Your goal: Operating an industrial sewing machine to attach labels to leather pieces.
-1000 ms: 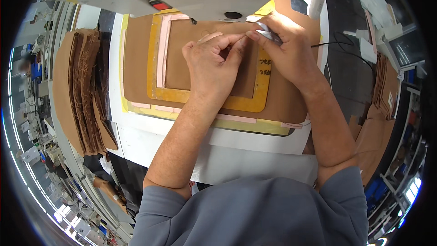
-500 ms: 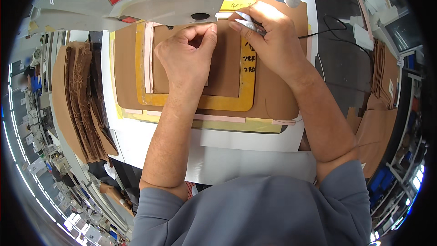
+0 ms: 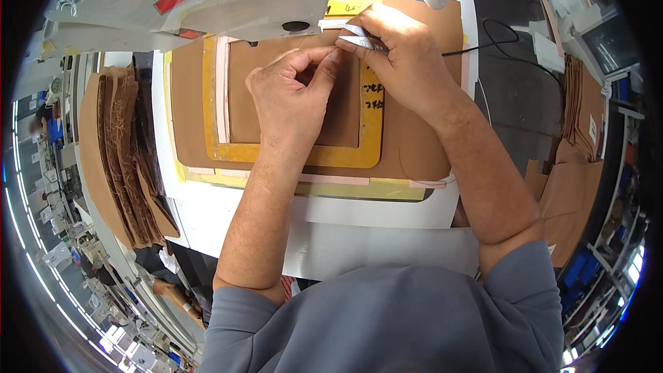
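My left hand [image 3: 293, 97] hovers above a brown panel [image 3: 418, 135], thumb and forefinger pinched together; what they hold, if anything, is too fine to see. In my right hand [image 3: 409, 55] is a pair of metal thread snips [image 3: 362, 40], blades pointing left toward the left fingertips. A yellow frame [image 3: 342, 157] with dark handwriting lies flat on the panel beneath both hands. Along the frame's inner left side runs a pale strip [image 3: 222, 90]. The head of a sewing machine [image 3: 228, 17], grey with red marks, overhangs the far left.
A stack of brown pieces with frayed edges [image 3: 121, 159] stands at the left. More brown pieces [image 3: 577, 107] hang or lie at the right, near a screen [image 3: 609, 40]. A black cable [image 3: 498, 45] crosses the dark surface there. White sheeting [image 3: 373, 214] lies under the panel.
My left hand has moved slightly right and nearer to me, still pinched. The snips in my right hand have shifted a little left, closer to the left fingertips. The view has shifted slightly.
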The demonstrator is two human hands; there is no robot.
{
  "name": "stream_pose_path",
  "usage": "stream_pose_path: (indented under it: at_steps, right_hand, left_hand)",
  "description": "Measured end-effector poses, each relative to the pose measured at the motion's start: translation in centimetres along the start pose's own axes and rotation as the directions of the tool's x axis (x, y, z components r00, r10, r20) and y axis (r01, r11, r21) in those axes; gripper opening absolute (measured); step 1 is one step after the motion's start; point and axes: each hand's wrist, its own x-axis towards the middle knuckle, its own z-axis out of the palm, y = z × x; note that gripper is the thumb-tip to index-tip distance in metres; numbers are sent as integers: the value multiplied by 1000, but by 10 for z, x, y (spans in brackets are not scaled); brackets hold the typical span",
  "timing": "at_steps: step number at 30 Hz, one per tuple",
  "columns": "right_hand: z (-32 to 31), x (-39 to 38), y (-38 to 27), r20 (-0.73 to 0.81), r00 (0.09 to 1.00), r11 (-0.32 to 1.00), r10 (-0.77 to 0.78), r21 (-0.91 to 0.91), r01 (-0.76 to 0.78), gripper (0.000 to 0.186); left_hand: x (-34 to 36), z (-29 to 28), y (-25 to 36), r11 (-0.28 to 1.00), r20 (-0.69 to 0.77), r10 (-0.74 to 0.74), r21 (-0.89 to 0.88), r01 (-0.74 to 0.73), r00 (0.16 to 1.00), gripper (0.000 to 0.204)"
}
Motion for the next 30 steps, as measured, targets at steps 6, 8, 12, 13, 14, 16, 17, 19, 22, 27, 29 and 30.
stream_pose_path:
  at_steps: [6, 8, 12, 13, 14, 16, 17, 19, 22, 27, 29, 30]
  right_hand:
    - [0, 1, -2, 3, 1000, 999, -16, -45, 16, 27]
    - [1, 1, -1, 1, 1000, 998, -19, -52, 19, 26]
    - [2, 2, 0, -40, 999, 1000, -26, 0, 26, 26]
    - [3, 2, 0, -55, 998, 999, -20, 45, 22, 26]
    - [3, 2, 0, -55, 998, 999, -19, 46, 22, 26]
    - [3, 1, 1, -30, 1000, 999, -10, 44, 11, 25]
    - [2, 0, 1, -30, 1000, 999, -9, 44, 11, 25]
    - [1, -1, 1, 47, 998, 999, 43, 0, -43, 29]
    - [2, 0, 1, 5, 999, 998, 51, 32, -51, 26]
    - [4, 1, 2, -12, 1000, 999, -22, -41, 22, 26]
    - [5, 0, 2, -10, 999, 998, -33, -63, 32, 26]
    - [5, 0, 2, -18, 1000, 999, -12, -45, 11, 27]
  left_hand:
    - [0, -1, 2, 998, -36, -29, -52, 27, 999, 7]
    - [1, -1, 5, 998, -21, -43, -40, 42, 999, 7]
    - [1, 0, 6, 997, -17, -56, -45, 55, 998, 7]
    - [1, 0, 5, 997, -17, -56, -44, 55, 998, 7]
    - [0, 0, 4, 997, -27, -54, -64, 52, 998, 7]
    - [0, 0, 4, 995, -36, -51, -83, 48, 998, 7]
    - [1, -1, 6, 998, -32, -42, -56, 40, 999, 8]
    - [0, -1, 8, 999, -27, -33, -30, 32, 999, 8]
    - [0, 0, 8, 999, -19, -36, -18, 36, 999, 9]
    - [-2, 0, 4, 999, -24, -14, -43, 13, 1000, 8]
    - [0, -1, 4, 999, -18, -26, -24, 26, 999, 7]
    - [1, -1, 4, 999, -13, -38, -5, 38, 999, 7]
